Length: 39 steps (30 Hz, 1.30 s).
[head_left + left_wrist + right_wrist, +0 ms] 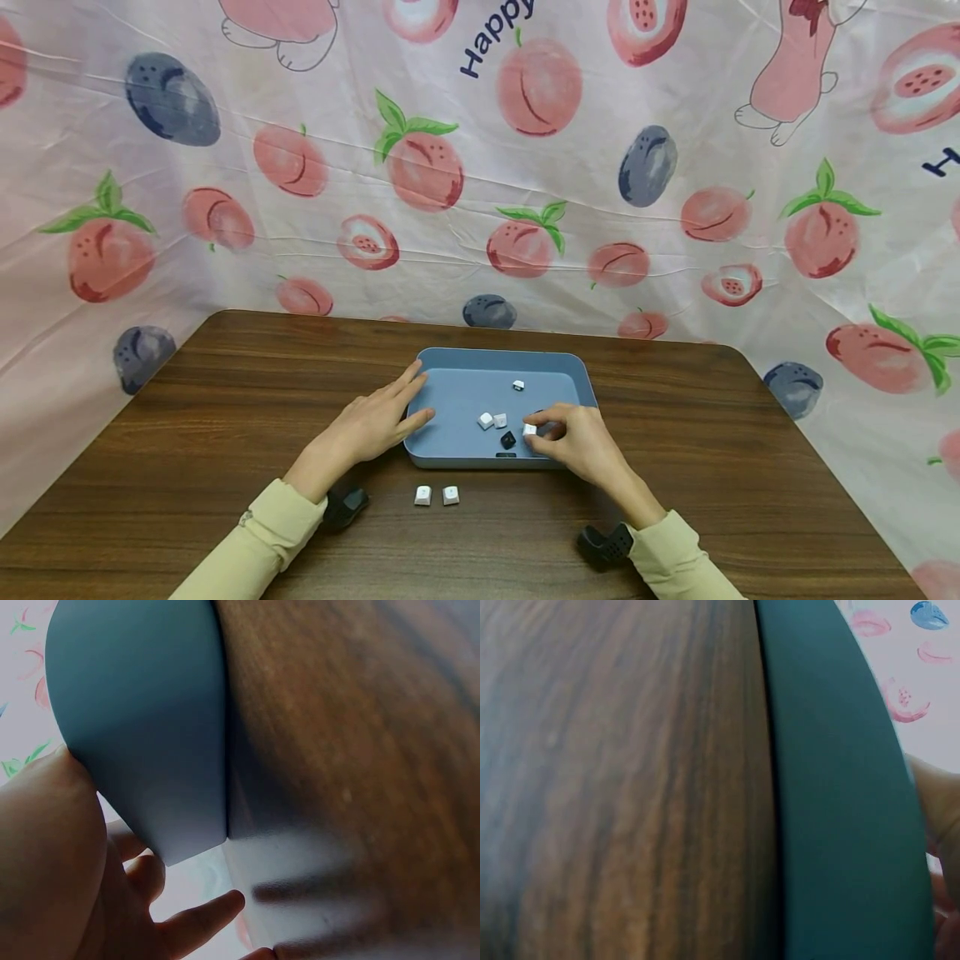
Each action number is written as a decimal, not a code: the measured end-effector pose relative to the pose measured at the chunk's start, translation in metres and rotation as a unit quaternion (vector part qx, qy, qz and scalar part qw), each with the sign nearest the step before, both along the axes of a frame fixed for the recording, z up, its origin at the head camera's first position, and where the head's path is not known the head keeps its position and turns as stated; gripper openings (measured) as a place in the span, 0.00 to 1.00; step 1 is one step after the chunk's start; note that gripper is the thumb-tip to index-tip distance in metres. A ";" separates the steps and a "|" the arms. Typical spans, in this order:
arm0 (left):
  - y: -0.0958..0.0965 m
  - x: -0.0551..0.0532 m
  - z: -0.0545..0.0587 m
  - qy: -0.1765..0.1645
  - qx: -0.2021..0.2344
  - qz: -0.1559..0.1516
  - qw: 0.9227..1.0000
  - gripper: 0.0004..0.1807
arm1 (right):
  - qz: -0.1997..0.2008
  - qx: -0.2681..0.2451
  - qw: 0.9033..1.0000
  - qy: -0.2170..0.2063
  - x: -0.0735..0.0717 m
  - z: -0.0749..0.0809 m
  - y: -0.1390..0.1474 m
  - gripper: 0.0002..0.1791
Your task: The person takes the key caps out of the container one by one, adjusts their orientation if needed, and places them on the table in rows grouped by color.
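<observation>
Over the front right of a blue tray (pixel 450 392), my right hand (pixel 581 442) pinches a small white keycap (pixel 529 430) between thumb and fingertips. Beside it in the tray lie a black keycap (pixel 507 440) and two white keycaps, one a tilted keycap (pixel 486 421). Farther back is another white keycap (pixel 518 385) with a dark part showing. My left hand (pixel 367 427) rests on the tray's left rim with fingers spread; the left wrist view shows the thumb side against the tray's wall (pixel 150 735). In the right wrist view the tray's wall (pixel 840 787) hides most of the right hand (pixel 943 825).
Two white keycaps, a left one (pixel 423 496) and a right one (pixel 451 496), stand side by side on the brown wooden table (pixel 300 367) before the tray. A fruit-printed cloth (pixel 465 250) hangs behind. Black wrist devices (pixel 345 508) sit under both wrists.
</observation>
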<state>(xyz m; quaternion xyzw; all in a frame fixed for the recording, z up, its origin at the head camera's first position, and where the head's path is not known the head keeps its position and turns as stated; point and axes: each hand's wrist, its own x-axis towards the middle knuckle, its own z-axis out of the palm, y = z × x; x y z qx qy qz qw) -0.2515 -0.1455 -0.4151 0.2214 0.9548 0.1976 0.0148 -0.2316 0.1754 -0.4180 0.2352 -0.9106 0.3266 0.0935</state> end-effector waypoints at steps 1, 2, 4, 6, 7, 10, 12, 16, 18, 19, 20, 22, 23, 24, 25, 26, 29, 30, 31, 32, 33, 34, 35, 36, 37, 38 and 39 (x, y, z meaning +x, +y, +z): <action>0.000 0.000 0.001 0.001 0.000 0.000 1.000 0.38 | 0.005 -0.004 1.000 0.000 0.000 0.001 0.000 0.10; 0.000 0.000 0.000 -0.001 0.000 0.001 1.000 0.38 | 0.009 -0.009 1.000 -0.002 0.000 0.001 -0.001 0.10; 0.000 0.000 0.001 0.001 -0.001 -0.001 1.000 0.38 | 0.014 -0.022 1.000 -0.011 0.001 0.002 -0.002 0.10; 0.000 -0.001 0.000 0.001 0.000 -0.002 1.000 0.38 | 0.015 -0.039 0.999 -0.025 0.003 0.004 -0.003 0.10; -0.001 -0.001 0.000 0.001 0.001 -0.001 1.000 0.39 | 0.014 -0.046 0.998 -0.034 0.004 0.004 -0.004 0.10; -0.002 -0.001 -0.001 0.003 0.000 -0.002 1.000 0.38 | 0.013 -0.065 0.997 -0.048 0.006 0.006 -0.006 0.10; -0.002 -0.002 -0.002 0.004 0.001 -0.002 1.000 0.38 | 0.016 -0.074 0.996 -0.052 0.008 0.006 -0.007 0.11; -0.002 -0.002 -0.002 0.005 0.000 -0.003 1.000 0.38 | 0.026 -0.102 0.993 -0.060 0.009 0.007 -0.007 0.11; -0.002 -0.002 -0.001 0.006 0.000 -0.004 1.000 0.38 | 0.031 -0.121 0.989 -0.072 0.009 0.008 -0.008 0.12; -0.002 -0.002 -0.001 0.006 0.000 -0.004 1.000 0.38 | 0.033 -0.131 0.988 -0.081 0.010 0.008 -0.008 0.12; -0.002 -0.001 -0.001 0.006 0.000 -0.004 1.000 0.38 | 0.036 -0.140 0.985 -0.089 0.010 0.008 -0.008 0.13; -0.001 -0.001 -0.001 0.008 0.000 -0.004 1.000 0.38 | 0.040 -0.155 0.982 -0.104 0.010 0.009 -0.009 0.14; -0.001 -0.001 -0.001 0.008 0.000 -0.004 1.000 0.38 | 0.043 -0.163 0.980 -0.110 0.010 0.008 -0.010 0.14; -0.001 -0.002 -0.002 0.008 0.000 -0.003 1.000 0.38 | 0.046 -0.169 0.978 -0.116 0.011 0.008 -0.010 0.15; -0.001 -0.002 -0.002 0.008 0.001 -0.003 1.000 0.38 | 0.047 -0.175 0.976 -0.119 0.011 0.007 -0.011 0.15; -0.002 -0.002 -0.003 0.008 0.001 -0.002 1.000 0.38 | 0.049 -0.181 0.975 -0.122 0.012 0.007 -0.011 0.16; -0.001 -0.002 -0.003 0.005 0.001 -0.001 1.000 0.38 | 0.049 -0.198 0.970 -0.134 0.016 0.008 -0.014 0.16; -0.001 -0.002 -0.003 0.005 0.000 -0.001 1.000 0.38 | 0.049 -0.200 0.969 -0.137 0.018 0.008 -0.015 0.15; -0.001 -0.002 -0.003 0.004 0.000 -0.001 1.000 0.38 | 0.050 -0.202 0.968 -0.140 0.020 0.009 -0.016 0.15; -0.001 -0.002 -0.002 0.003 0.000 -0.001 1.000 0.38 | 0.052 -0.205 0.967 -0.142 0.021 0.009 -0.017 0.15; -0.001 -0.002 -0.002 0.001 -0.001 -0.001 1.000 0.38 | 0.054 -0.207 0.966 -0.143 0.023 0.010 -0.018 0.15; -0.001 -0.002 -0.002 0.001 -0.001 -0.001 1.000 0.38 | 0.056 -0.207 0.966 -0.143 0.025 0.010 -0.019 0.15; -0.002 -0.002 -0.002 -0.002 -0.001 0.000 1.000 0.38 | 0.058 -0.206 0.966 -0.142 0.026 0.011 -0.020 0.15; -0.001 -0.002 -0.002 -0.001 -0.002 -0.002 1.000 0.38 | 0.060 -0.205 0.967 -0.140 0.027 0.011 -0.021 0.15; -0.001 -0.002 -0.002 -0.001 -0.002 -0.002 1.000 0.38 | 0.061 -0.206 0.966 -0.141 0.029 0.012 -0.022 0.15; -0.001 -0.002 -0.001 -0.001 -0.002 -0.002 1.000 0.38 | 0.062 -0.207 0.966 -0.141 0.029 0.012 -0.023 0.15; -0.001 -0.002 -0.001 -0.001 -0.002 -0.002 1.000 0.38 | 0.062 -0.206 0.966 -0.142 0.031 0.012 -0.024 0.15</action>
